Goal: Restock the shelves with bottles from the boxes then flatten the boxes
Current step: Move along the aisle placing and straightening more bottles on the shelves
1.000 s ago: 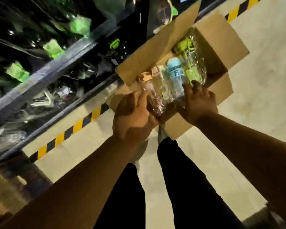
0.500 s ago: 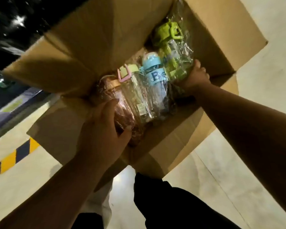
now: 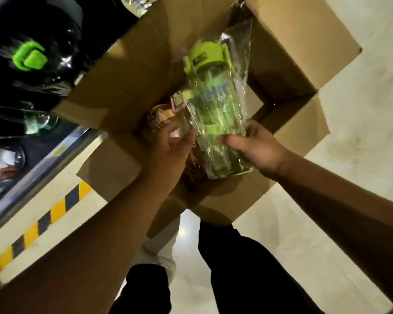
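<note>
The right hand (image 3: pixel 256 148) is gripping the film-wrapped green bottle (image 3: pixel 216 103) by its base over the box (image 3: pixel 288 71), the left hand (image 3: pixel 168 150) at 9 o'clock is showing no readable grip, and slick film is threatening slippage.

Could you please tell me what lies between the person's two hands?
The lower end of the wrapped green-lidded bottle, gripped by the right hand; the left hand is beside it, in the head view.
</note>
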Tool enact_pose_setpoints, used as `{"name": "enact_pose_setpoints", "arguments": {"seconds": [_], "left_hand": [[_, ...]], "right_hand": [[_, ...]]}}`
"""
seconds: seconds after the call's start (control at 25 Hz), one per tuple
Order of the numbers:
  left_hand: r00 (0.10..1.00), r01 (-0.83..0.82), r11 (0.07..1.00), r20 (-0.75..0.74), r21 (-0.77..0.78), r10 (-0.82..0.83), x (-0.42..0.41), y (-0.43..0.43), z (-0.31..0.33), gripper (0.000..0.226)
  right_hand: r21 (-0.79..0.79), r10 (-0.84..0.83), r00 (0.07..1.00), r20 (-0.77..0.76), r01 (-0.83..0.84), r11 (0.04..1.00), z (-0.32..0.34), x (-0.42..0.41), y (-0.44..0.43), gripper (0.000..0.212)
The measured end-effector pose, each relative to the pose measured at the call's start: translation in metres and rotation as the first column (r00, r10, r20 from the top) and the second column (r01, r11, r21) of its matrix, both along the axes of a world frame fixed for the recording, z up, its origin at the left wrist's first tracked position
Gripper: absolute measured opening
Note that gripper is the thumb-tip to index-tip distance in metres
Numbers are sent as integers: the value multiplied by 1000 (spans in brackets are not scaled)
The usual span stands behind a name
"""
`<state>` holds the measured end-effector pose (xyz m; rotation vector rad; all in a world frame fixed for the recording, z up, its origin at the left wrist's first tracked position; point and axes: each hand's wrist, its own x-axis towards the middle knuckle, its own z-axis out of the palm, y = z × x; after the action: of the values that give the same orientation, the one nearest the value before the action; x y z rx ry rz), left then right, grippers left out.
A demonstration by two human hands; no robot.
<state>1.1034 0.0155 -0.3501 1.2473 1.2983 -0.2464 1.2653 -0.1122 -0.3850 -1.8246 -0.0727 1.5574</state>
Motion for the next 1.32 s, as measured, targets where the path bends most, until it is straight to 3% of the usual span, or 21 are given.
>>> {"name": "enact_pose_setpoints", "arguments": {"seconds": [0.12, 0.2, 0.24, 0.28, 0.36, 0.44, 0.48, 0.56, 0.68, 0.8, 0.92, 1.12, 1.24, 1.32], "left_hand": [[985, -155, 964, 42, -215, 168, 0, 0, 2, 100], [961, -220, 920, 90, -326, 262, -7, 2, 0, 101], [952, -236, 912, 107, -335, 285, -11, 5, -1, 100], [948, -245, 920, 122, -307, 293, -13, 8, 0, 99], [962, -228, 961, 119, -156, 247, -21, 13, -5, 93], [978, -195, 980, 70, -45, 198, -31, 15, -19, 89], [983, -172, 984, 61, -32, 174, -34, 14, -27, 92], [987, -153, 988, 36, -33, 154, -36, 15, -46, 89], [980, -197, 978, -21, -65, 196, -34, 17, -67, 67], [973, -232, 965, -18, -122, 232, -33, 15, -73, 75], [976, -215, 971, 22, -106, 219, -35, 18, -58, 75], [978, -197, 967, 32, -162, 204, -47, 17, 10, 72], [982, -185, 974, 24, -134, 189, -56, 18, 52, 56], [985, -174, 975, -16, -137, 173, -62, 19, 67, 57]], "right_hand": [[77, 136, 990, -44, -132, 988, 40, -48, -3, 53], [147, 240, 971, 1, -237, 960, 52, -61, -6, 48], [151, 199, 980, -3, -196, 969, 53, -57, -7, 46], [135, 100, 995, 24, -102, 986, 49, -47, -6, 45], [1, -47, 965, 257, 48, 999, 26, -23, 3, 51], [-281, 223, 876, 427, -105, 954, -16, -5, 19, 69], [-381, 328, 854, 404, -169, 909, -40, 0, 27, 80], [-449, 338, 871, 356, -158, 880, -86, 5, 41, 93], [-500, 364, 870, 333, -164, 850, -127, 6, 51, 106], [-465, 312, 882, 354, -123, 877, -133, 12, 48, 103], [-412, 201, 918, 341, -46, 910, -102, 14, 48, 94], [-318, -55, 997, 54, 69, 946, -17, 1, 34, 62], [-248, -59, 994, -90, 35, 968, 30, -13, 21, 46], [-235, -69, 990, -127, 38, 971, 44, -26, 14, 51]]}}
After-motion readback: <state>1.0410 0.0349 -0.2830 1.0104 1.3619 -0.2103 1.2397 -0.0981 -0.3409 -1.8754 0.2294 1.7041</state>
